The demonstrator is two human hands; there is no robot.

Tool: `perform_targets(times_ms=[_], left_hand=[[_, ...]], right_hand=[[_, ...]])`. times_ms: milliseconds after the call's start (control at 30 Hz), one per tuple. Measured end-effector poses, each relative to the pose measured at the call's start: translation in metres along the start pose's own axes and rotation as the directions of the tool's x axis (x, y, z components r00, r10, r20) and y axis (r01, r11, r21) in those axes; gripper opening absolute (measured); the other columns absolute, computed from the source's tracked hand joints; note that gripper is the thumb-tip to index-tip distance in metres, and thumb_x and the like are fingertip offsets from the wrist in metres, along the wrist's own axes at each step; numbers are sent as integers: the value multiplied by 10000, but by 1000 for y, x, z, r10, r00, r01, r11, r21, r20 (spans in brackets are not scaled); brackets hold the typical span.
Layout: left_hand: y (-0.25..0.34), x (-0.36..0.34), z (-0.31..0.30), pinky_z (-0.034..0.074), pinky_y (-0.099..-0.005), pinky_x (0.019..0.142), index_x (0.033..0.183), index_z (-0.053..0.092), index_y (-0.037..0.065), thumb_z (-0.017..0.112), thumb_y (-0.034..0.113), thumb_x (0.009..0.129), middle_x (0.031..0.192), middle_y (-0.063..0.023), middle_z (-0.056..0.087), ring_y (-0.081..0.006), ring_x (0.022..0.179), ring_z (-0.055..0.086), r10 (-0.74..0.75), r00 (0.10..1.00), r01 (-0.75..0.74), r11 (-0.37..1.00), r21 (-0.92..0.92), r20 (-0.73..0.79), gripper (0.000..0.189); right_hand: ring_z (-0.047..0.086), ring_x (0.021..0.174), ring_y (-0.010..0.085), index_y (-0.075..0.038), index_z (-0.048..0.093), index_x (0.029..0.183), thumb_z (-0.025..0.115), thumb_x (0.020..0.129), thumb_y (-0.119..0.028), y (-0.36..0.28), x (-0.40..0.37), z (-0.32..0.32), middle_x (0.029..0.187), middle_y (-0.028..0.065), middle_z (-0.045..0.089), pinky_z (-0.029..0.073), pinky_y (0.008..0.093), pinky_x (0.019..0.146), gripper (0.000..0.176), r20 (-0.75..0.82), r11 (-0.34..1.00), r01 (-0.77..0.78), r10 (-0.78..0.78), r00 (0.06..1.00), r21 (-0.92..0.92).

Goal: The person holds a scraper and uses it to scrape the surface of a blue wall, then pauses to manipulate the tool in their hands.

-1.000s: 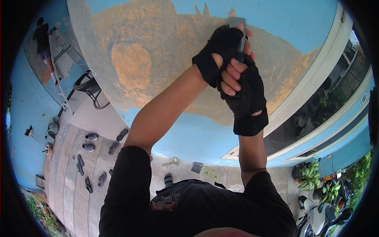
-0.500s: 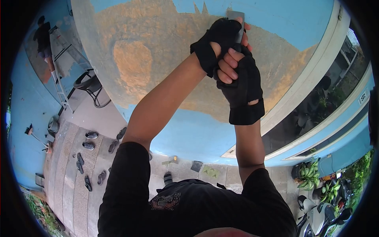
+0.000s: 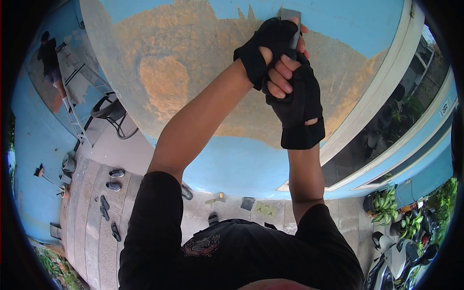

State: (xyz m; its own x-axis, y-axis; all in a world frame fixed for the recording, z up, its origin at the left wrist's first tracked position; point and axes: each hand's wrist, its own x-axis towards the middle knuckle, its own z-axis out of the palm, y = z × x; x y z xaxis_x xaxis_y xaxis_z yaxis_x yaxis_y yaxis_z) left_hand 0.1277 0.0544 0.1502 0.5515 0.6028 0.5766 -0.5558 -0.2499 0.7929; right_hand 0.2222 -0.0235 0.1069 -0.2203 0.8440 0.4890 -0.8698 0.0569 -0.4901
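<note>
A paint scraper [image 3: 291,13] with a flat grey metal blade lies against the wall, its edge at the blue paint [image 3: 345,21] near the top of the view. My left hand [image 3: 273,37], in a black fingerless glove, is closed around the scraper near its blade, with fingertips on the metal. Just below, my right hand [image 3: 296,94], gloved the same way, is wrapped round the handle end, which is mostly hidden. Both hands touch each other. Around them spreads a bare, brown-grey patch of wall [image 3: 208,67] with a ragged paint border.
A person [image 3: 48,58] stands at a stepladder [image 3: 72,106] on the left, near a black chair [image 3: 110,110]. Shoes and sandals [image 3: 114,186] lie on the paving. At right are a window [image 3: 386,121], potted plants [image 3: 384,205] and a motorbike [image 3: 398,256].
Both hands and the scraper have slid slightly upward along the wall. The view has turned a little, so the floor items on the left sit further right and lower.
</note>
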Motion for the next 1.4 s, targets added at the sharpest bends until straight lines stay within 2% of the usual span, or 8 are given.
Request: perform_targets(times_ms=[67, 533, 600, 1000, 1133, 1233, 1300, 1400], left_hand=[[0, -2, 1, 547, -336, 737, 1123, 546, 19, 533, 405, 1011, 761, -41, 598, -215, 810, 654, -21, 1000, 21, 999, 31, -9, 403], [-8, -14, 3, 539, -344, 711, 1102, 550, 23, 488, 400, 1031, 716, -36, 586, -214, 755, 655, -60, 994, 54, 996, -64, -93, 389], [-11, -15, 1, 538, -343, 716, 1105, 547, 25, 486, 402, 1032, 735, -37, 589, -217, 774, 655, -65, 993, 69, 997, 38, -97, 389], [-21, -24, 5, 536, -326, 707, 1107, 552, 16, 510, 425, 1026, 798, -66, 636, -215, 802, 659, -78, 990, 63, 990, -124, -119, 419], [-44, -70, 4, 544, -318, 745, 1111, 559, 5, 533, 446, 1011, 960, -163, 694, -200, 851, 666, -32, 994, 39, 997, 70, -107, 453], [-64, -150, 22, 544, -278, 761, 1224, 599, 18, 601, 373, 988, 1033, -65, 690, -138, 898, 661, -179, 969, 221, 935, 278, -168, 426], [-102, -200, 17, 541, -254, 758, 1241, 589, 22, 584, 296, 1007, 1118, -74, 677, -128, 906, 672, -258, 941, 312, 912, 266, -220, 361], [-147, -267, 14, 537, -262, 769, 1259, 562, 23, 544, 283, 1028, 1219, -112, 667, -168, 942, 693, -373, 884, 425, 893, 149, -282, 348]], right_hand=[[387, 453, 96, -134, 467, 944, 478, 971, -44, 3, -3, 4, 666, -2, 432, 329, 252, 397, 94, 17, 1000, 7, -7, 1000, 8], [402, 462, 107, -164, 460, 979, 505, 957, -59, 5, -13, -7, 669, 0, 436, 338, 264, 409, 116, -27, 997, -71, 71, 997, -7], [402, 461, 108, -162, 457, 976, 506, 957, -61, 4, -12, -9, 666, -1, 434, 337, 266, 408, 114, -39, 996, -94, 93, 995, -11], [419, 481, 103, -172, 442, 961, 514, 943, -42, 2, -23, -7, 670, -2, 437, 347, 265, 423, 150, -27, 996, -93, 93, 995, -14], [423, 492, 92, -151, 494, 1206, 541, 954, -63, 5, -73, -19, 686, -4, 452, 359, 256, 438, 270, -43, 969, -161, 155, 987, -187], [427, 481, 84, -105, 390, 1482, 550, 964, -70, 13, -130, -45, 689, -3, 469, 382, 244, 461, 543, -165, 866, -252, 199, 966, -432], [405, 476, 91, -81, 396, 1449, 527, 964, -53, 16, -166, -64, 648, 2, 436, 359, 254, 455, 503, -247, 782, -380, 293, 924, -494], [416, 473, 113, -86, 336, 1504, 511, 965, -52, 40, -213, -104, 640, 11, 447, 375, 272, 466, 568, -434, 772, -510, 338, 835, -380]])
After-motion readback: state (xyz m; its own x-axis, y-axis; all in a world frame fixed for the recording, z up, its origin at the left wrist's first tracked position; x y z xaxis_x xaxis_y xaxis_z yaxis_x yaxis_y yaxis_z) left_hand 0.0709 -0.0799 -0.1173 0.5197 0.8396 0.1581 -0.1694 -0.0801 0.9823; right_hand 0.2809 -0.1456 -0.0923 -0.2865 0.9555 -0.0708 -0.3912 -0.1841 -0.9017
